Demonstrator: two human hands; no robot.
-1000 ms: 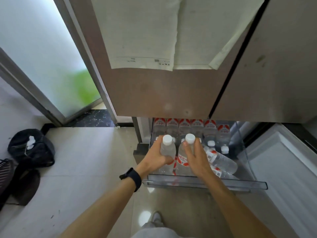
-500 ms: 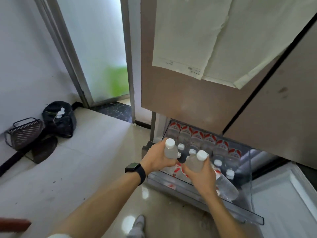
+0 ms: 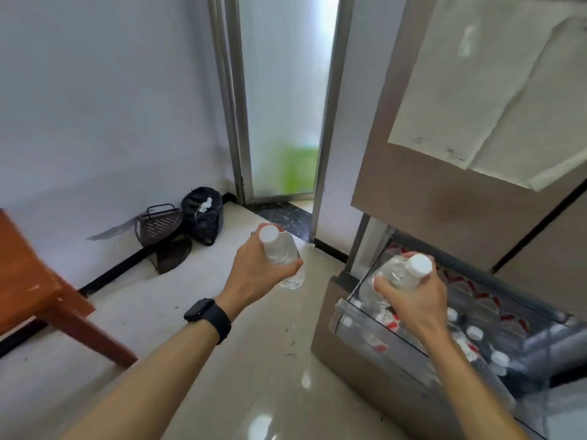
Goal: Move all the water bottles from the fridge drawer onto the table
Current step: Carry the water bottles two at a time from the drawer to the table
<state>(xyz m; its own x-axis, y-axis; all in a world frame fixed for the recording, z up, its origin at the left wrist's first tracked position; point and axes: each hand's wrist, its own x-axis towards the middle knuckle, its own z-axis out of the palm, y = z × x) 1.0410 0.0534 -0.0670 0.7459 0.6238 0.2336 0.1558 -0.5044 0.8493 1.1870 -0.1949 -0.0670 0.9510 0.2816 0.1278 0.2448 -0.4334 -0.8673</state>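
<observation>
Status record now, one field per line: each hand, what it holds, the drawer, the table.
left hand: grips left-hand bottle, white cap up, over the floor
right hand: grips right-hand bottle, tilted, above the drawer's near corner
fridge drawer: open
drawer bottles: several inside, count unclear from blur
table: wooden, at far left, only a corner and leg in view

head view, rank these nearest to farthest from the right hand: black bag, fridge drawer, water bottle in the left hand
1. fridge drawer, just beneath the right hand
2. water bottle gripped by the left hand, out to the left
3. black bag, on the floor against the far wall
</observation>
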